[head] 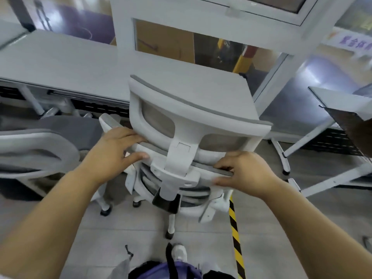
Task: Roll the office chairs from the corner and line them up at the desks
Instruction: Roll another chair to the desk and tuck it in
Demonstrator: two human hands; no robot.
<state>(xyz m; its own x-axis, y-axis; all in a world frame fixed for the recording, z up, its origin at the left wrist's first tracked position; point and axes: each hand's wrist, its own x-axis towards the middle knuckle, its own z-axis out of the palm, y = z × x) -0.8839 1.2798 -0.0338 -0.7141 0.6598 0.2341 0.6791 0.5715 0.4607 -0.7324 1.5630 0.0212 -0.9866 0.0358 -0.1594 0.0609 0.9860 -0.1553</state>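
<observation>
Chair (201, 117) in left hand (112, 150), right hand (245, 170)

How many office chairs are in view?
2. One chair in the centre at the desk, its back gripped by the left hand and right hand; a second chair at the left edge. Others may be hidden.

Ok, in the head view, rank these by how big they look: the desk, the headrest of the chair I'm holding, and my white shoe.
Largest: desk.
Next: headrest of the chair, though it is nearer the camera than the desk, which enlarges it.
Smallest: white shoe.
</observation>
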